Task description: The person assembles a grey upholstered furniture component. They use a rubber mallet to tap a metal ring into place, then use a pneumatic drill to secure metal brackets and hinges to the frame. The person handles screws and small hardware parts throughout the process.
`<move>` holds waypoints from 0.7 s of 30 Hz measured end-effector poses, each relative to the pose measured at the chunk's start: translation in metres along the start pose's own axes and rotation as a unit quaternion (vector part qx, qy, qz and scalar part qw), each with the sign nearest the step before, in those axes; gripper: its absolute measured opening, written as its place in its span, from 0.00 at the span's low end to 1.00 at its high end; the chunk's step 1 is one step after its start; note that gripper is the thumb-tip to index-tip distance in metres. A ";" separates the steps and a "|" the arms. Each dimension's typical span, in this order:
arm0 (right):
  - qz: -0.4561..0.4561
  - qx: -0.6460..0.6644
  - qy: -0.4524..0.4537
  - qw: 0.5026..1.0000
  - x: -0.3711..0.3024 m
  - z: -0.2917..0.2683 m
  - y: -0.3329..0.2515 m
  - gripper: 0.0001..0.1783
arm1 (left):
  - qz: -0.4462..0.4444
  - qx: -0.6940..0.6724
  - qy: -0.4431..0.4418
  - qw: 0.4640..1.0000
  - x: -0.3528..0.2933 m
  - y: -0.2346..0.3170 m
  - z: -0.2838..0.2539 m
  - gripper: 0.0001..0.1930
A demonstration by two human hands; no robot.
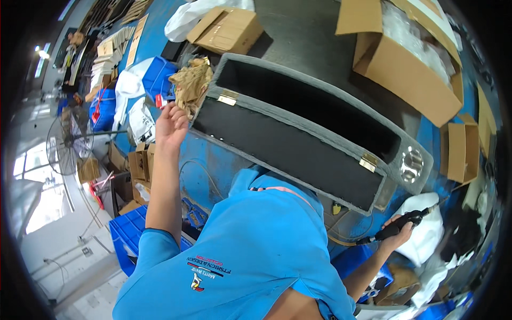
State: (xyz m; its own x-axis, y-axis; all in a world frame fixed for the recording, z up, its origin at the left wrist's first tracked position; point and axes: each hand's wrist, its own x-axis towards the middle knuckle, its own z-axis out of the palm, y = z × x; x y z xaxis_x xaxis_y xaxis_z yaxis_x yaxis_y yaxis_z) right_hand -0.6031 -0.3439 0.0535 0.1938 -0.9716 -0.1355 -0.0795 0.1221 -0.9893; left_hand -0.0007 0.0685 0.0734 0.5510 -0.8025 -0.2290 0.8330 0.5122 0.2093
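A long grey felt-covered box [320, 90] with a black inside lies in front of me, its black-lined lid [288, 154] swung open toward my body. Two brass hinges, one at the left [228, 97] and one at the right [368, 162], join lid and box. Shiny round metal [412, 165] shows on the box's right end. My left hand [172, 125] is raised beside the left end, fingers curled; whatever they may hold cannot be made out. Low at the right, my right hand [397, 232] grips a black corded power screwdriver [400, 226], its tip pointing away to the right.
An open carton [389, 69] with clear plastic wrap stands at the far right, a closed carton [226, 29] at the back left. Crumpled brown paper [190, 82] and blue bins [159, 74] are left of the box. A white bag [421, 229] lies behind the screwdriver.
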 end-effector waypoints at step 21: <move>0.081 -0.154 -0.298 0.939 -0.206 0.382 -0.126 0.40 | 0.102 -0.111 0.350 0.924 0.001 0.181 -0.241 0.12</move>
State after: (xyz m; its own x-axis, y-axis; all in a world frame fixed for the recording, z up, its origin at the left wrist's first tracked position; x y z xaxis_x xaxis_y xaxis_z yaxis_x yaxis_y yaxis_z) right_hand -0.2597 -0.0820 0.1855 0.6599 -0.6482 -0.3799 -0.4165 0.1053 -0.9030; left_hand 0.1625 0.2341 -0.1178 0.5307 -0.3267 -0.7821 0.6555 0.7432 0.1343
